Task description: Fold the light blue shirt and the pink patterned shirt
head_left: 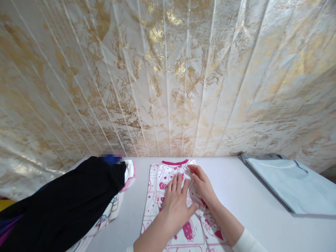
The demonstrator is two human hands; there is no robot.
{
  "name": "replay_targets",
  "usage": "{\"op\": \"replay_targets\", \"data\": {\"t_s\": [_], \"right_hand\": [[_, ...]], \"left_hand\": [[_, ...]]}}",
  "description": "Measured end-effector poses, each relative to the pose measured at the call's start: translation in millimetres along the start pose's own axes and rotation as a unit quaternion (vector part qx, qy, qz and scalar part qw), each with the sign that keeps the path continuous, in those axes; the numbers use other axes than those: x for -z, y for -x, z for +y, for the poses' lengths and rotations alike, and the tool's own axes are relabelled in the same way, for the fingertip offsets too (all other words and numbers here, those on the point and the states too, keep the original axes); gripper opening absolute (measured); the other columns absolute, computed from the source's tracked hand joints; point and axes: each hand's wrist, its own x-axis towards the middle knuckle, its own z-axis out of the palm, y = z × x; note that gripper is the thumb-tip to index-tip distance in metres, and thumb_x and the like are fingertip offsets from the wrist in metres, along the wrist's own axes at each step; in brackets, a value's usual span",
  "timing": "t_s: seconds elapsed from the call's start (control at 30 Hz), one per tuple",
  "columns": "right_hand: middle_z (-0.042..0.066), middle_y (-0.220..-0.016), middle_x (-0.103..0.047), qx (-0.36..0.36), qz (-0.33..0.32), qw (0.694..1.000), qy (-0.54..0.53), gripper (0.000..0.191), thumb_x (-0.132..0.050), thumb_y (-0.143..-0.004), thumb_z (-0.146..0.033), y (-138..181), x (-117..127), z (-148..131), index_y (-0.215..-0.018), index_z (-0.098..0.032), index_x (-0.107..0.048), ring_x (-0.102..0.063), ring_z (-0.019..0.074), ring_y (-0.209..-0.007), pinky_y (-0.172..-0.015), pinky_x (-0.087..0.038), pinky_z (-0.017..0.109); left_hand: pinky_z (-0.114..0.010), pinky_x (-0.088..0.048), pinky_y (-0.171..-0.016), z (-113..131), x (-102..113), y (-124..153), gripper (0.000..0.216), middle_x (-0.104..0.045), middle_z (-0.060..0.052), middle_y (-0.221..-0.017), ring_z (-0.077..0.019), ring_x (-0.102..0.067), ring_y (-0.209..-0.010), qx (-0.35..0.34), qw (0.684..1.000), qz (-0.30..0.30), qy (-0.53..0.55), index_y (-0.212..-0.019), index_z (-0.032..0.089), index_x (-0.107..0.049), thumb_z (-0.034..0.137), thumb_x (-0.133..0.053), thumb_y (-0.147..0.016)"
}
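Note:
A white shirt point(153, 208) with pink cartoon print and a dark pink neckband lies on the table in front of me, its neck pointing away. Flat on its upper middle rests my left hand point(177, 201), fingers spread and thumb out to the right. My right hand point(201, 183) touches the shirt near its right shoulder, fingers stretched toward the neckband. Fabric on the right side looks folded over and partly wrinkled under my right wrist. My forearms hide some of the lower part, and the shirt's bottom runs out of view.
On the left is a heap of clothes with a black garment point(86, 196) on top, and white, pink and printed cloth beneath. Folded light blue and grey garments point(294, 185) lie at the right. A gold-and-white patterned covering point(168, 77) rises behind the white table point(236, 192).

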Motion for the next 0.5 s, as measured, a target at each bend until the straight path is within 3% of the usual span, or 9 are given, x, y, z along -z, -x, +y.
{"op": "replay_targets", "data": {"t_s": [0.1, 0.2, 0.37, 0.5], "right_hand": [[0.008, -0.113, -0.068, 0.016, -0.011, 0.999, 0.033, 0.032, -0.044, -0.085, -0.021, 6, -5, -3, -0.115, -0.021, -0.057, -0.062, 0.0214, -0.107, -0.097, -0.048, 0.041], [0.012, -0.124, -0.064, 0.071, -0.034, 0.991, 0.108, 0.037, -0.045, -0.085, -0.021, 11, -9, -2, -0.12, -0.019, -0.057, -0.055, 0.0256, -0.121, -0.104, -0.041, 0.047], [0.015, -0.146, -0.045, 0.126, -0.11, 0.908, 0.384, 0.05, -0.044, -0.092, -0.032, 15, -11, -3, -0.138, -0.012, -0.048, -0.037, 0.0292, -0.137, -0.109, -0.035, 0.05], [0.012, -0.151, -0.036, 0.107, -0.15, 0.867, 0.464, 0.058, -0.04, -0.095, -0.042, 16, -10, -13, -0.144, -0.011, -0.041, -0.034, 0.0261, -0.14, -0.112, -0.032, 0.044]], "left_hand": [[-0.053, -0.013, -0.117, -3, -2, 3, 0.094, -0.012, -0.018, -0.157, -0.035, -0.006, -0.145, 0.016, 1.0, 0.006, -0.006, -0.15, 0.007, -0.023, 0.07, -0.044, -0.083], [-0.052, -0.014, -0.117, -10, -2, 7, 0.099, -0.012, -0.021, -0.156, -0.0346, -0.008, -0.145, 0.023, 1.0, 0.012, -0.011, -0.149, 0.002, -0.023, 0.073, -0.043, -0.082], [-0.048, -0.021, -0.115, -34, 14, 9, 0.074, -0.023, -0.016, -0.155, -0.0291, -0.019, -0.144, 0.021, 0.999, 0.026, -0.025, -0.147, 0.009, -0.031, 0.059, -0.036, -0.094], [-0.044, -0.023, -0.115, -67, 32, 8, 0.057, -0.023, -0.012, -0.155, -0.0234, -0.021, -0.144, 0.052, 0.996, 0.009, -0.071, -0.148, 0.012, -0.03, 0.042, -0.03, -0.099]]}}
